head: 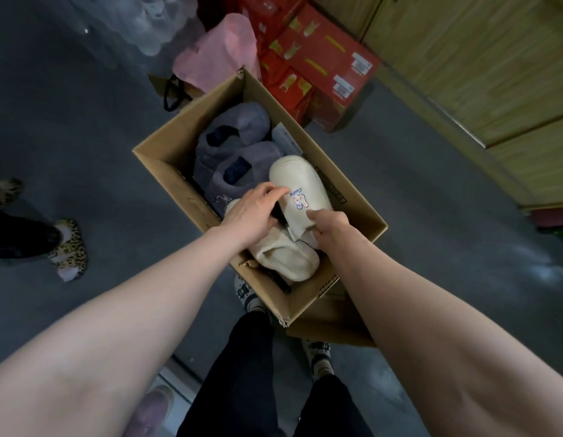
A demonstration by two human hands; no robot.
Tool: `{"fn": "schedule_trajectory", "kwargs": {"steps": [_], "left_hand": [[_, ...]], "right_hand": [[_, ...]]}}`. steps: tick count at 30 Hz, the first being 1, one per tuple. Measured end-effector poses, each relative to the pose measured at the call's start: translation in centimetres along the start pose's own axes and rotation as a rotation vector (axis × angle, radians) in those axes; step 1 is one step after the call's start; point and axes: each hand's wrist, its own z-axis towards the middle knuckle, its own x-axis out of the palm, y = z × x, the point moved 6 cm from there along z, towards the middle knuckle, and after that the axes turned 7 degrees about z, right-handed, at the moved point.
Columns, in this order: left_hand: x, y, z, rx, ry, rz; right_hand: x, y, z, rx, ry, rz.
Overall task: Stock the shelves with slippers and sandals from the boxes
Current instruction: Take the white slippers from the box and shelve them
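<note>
Inside the cardboard box (166, 137), the left hand (251, 212) and the right hand (329, 227) curl their fingers around one cream slipper (300, 184). The grey slippers (239, 143) and a second cream slipper (286, 257) also lie inside the box, so most stocking seems left.

Shop stockroom: slipper carton (185, 171), red boxes (324, 58)

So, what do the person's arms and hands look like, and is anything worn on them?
Nothing is worn: the left hand and right hand show no gloves, watch or visible ring, and the left forearm and right forearm have no sleeves in view.
</note>
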Motion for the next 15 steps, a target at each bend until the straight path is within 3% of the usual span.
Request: {"fn": "schedule_trajectory", "kwargs": {"steps": [5,9,12,15], "left_hand": [[-1.3,-0.1,-0.8,-0.016,-0.096,0.006],[-3.3,-0.6,-1.7,0.058,-0.226,0.182],[-3.2,0.2,-2.0,0.114,-0.109,0.238],[-2.5,1.2,-1.7,0.09,0.036,0.294]], "right_hand": [[0.5,-0.1,-0.8,0.011,0.049,-0.026],[2.9,1.2,-2.4,-0.236,0.142,-0.371],[4.6,2.3,-3.3,-0.385,0.227,-0.536],[4.6,3.0,-3.2,-0.4,0.268,-0.56]]}}
